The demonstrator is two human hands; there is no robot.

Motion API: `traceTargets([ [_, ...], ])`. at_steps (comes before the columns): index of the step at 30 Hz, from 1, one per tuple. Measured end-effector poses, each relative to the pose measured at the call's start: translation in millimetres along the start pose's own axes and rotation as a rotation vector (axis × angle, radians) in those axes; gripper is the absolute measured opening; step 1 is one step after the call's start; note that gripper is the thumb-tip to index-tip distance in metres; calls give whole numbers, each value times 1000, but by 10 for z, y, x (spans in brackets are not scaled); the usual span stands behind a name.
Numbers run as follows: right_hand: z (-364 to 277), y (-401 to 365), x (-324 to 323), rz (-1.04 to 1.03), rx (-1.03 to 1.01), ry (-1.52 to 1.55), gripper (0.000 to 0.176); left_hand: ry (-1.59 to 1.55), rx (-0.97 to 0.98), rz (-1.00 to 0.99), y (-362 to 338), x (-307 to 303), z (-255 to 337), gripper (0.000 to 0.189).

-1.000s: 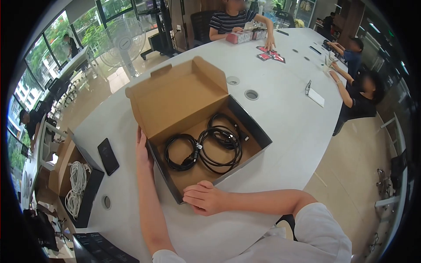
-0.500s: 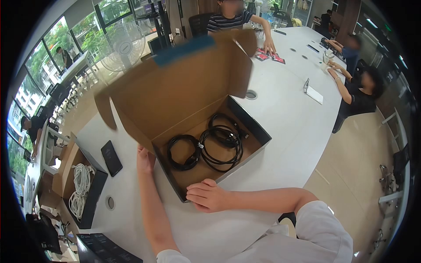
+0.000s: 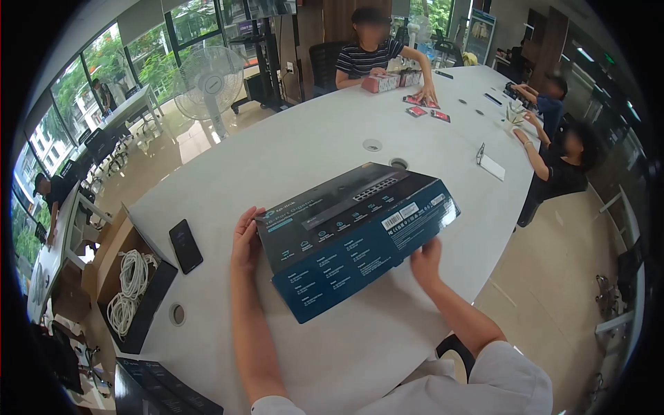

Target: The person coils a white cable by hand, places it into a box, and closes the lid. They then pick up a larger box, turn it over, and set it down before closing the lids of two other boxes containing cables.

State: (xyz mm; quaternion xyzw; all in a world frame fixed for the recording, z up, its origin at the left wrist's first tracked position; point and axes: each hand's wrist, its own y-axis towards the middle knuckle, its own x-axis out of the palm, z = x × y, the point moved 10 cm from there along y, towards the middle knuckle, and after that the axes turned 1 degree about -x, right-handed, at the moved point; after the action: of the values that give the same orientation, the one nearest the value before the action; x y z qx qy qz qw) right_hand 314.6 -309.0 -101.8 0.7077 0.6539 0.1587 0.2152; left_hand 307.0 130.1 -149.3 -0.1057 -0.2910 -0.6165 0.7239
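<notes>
A dark tp-link network switch box (image 3: 346, 228) lies at the middle of the table, its lid down over the top. The lid's blue-green front flap (image 3: 332, 280) slants outward at the near side. My left hand (image 3: 247, 238) holds the box's left end, fingers bent around the corner. At the near right, my right hand (image 3: 425, 263) grips the box from below the flap, with most of its fingers hidden behind the cardboard. The black cables inside are covered by the lid.
Left of the box lies a black phone (image 3: 186, 246). An open box (image 3: 142, 311) with white cables stands at the table's left edge, near another dark printed box (image 3: 159, 387). Across the table (image 3: 277, 145), a person handles red packets (image 3: 416, 111); others sit at right.
The lid has swung down toward me, covering the black cables. My right hand has moved right along the near side, while my left hand stays at the left end.
</notes>
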Motion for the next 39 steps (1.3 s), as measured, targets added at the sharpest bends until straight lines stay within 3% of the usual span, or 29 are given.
traceTargets([
  [1, 92, 109, -140, 90, 86, 100, 24, -7, 3, 0, 7, -6, 9, 39],
  [4, 91, 441, -330, 88, 129, 2, 36, -30, -3, -1, -11, -16, -34, 38],
  [7, 67, 669, -206, -130, 239, -278, 43, -26, 10, -7, 25, 6, 0, 39],
  [9, -290, 805, -114, -52, -207, -498, 49, 11, 23, 18, -5, -1, 10, 40],
  [11, -363, 912, -37, -37, -382, -643, 56, 21, 8, 40, -24, -17, 14, 41],
  [14, -499, 1205, 40, -117, -84, -152, 53, 28, -2, 69, -23, -26, 15, 42],
  [15, -560, 1292, 88, -146, -128, -81, 59, 10, -15, 80, -2, -66, -38, 42],
  [16, -617, 1381, 142, -186, -173, -79, 53, -9, -29, 88, 15, -74, -70, 42],
  [18, -406, 1508, 96, -156, 134, 20, 44, -22, -107, 134, 24, -119, -135, 42],
  [19, -441, 1586, 126, -199, 106, 122, 38, -27, -120, 144, 28, -115, -133, 42],
  [26, -531, 1836, 311, -265, 255, 625, 38, 7, -46, 112, 14, -21, -30, 49],
  [31, -412, 1857, 350, -239, 196, 631, 40, 4, -37, -46, 86, -21, -105, 60],
  [36, -11, 1475, 89, -293, 289, 792, 45, -6, -101, 65, -17, -6, -37, 62],
  [39, 149, 1142, 17, -317, 407, 550, 49, 6, -117, 38, -12, 7, -61, 60],
])
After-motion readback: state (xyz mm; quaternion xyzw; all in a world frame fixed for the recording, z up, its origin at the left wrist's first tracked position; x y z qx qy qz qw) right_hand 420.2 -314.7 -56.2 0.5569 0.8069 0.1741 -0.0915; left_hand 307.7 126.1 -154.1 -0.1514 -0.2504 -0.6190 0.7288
